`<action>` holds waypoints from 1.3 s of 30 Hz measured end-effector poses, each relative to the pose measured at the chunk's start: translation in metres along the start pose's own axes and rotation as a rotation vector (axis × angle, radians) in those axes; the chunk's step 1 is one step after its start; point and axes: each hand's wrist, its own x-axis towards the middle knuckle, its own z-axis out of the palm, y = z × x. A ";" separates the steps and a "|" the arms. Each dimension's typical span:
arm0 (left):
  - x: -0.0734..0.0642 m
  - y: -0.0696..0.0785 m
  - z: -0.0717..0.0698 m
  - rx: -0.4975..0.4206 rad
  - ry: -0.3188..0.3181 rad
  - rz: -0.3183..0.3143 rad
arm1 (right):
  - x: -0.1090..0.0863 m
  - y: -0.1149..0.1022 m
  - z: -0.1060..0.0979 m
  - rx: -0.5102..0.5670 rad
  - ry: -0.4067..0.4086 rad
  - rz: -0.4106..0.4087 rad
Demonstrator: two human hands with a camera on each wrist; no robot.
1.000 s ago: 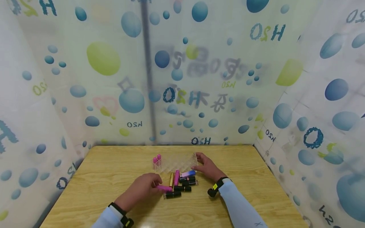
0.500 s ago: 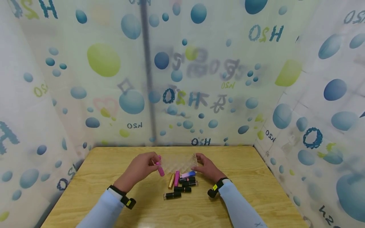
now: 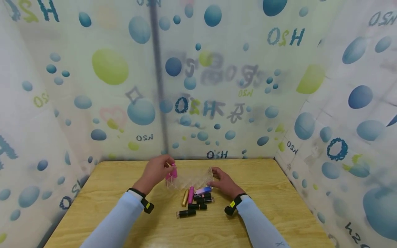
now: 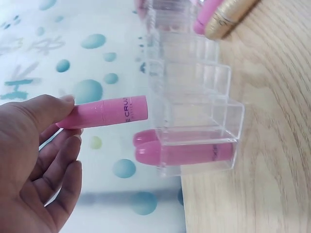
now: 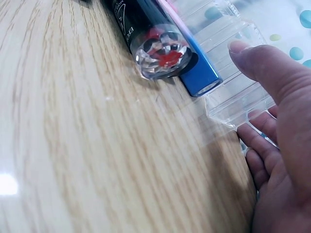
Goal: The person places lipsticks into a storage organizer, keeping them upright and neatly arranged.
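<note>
My left hand (image 3: 154, 173) pinches a pink lipstick (image 4: 109, 111) by its rounded tip, between thumb and fingers. It is beside the left end of a clear stepped lipstick organizer (image 4: 194, 114), apart from it in the left wrist view. Two pink lipsticks (image 4: 197, 153) stand in the organizer's end compartments. My right hand (image 3: 225, 182) grips the organizer's right end, thumb at the front and fingers behind. In front of it lie a gold lipstick (image 3: 185, 198), another pink lipstick (image 3: 191, 195), a blue-and-pink lipstick (image 3: 203, 190) and several black lipsticks (image 3: 197, 206).
The wooden table (image 3: 248, 220) carries all these things. Behind it hangs a curtain (image 3: 217, 113) printed with bubbles and letters, and similar sheets enclose both sides. A black lipstick with a faceted clear end (image 5: 163, 53) lies close to my right thumb.
My left hand has picked up a pink lipstick from the table and carried it back and left to the organizer, turning it more upright. My right hand has stayed at the organizer's right end.
</note>
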 end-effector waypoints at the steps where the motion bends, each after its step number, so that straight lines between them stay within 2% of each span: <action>1: 0.001 -0.001 0.002 0.016 -0.003 0.004 | 0.000 0.000 0.001 0.002 -0.004 0.001; 6: 0.003 -0.004 0.010 0.058 -0.024 0.022 | -0.002 -0.003 0.001 -0.002 -0.014 0.007; 12: 0.005 -0.008 0.016 0.152 -0.035 0.062 | 0.001 -0.009 -0.001 -0.007 -0.001 0.005; 18: 0.006 -0.013 0.025 0.210 -0.081 0.063 | 0.001 -0.009 -0.001 -0.014 -0.001 0.011; 29: 0.005 -0.012 0.036 0.291 -0.056 0.147 | -0.001 -0.005 0.002 -0.015 0.010 0.003; 35: 0.004 -0.008 0.035 0.346 -0.057 0.160 | -0.001 -0.004 0.002 -0.001 0.018 0.000; 39: 0.003 -0.007 0.036 0.347 -0.051 0.159 | -0.001 -0.003 0.001 -0.007 0.016 0.002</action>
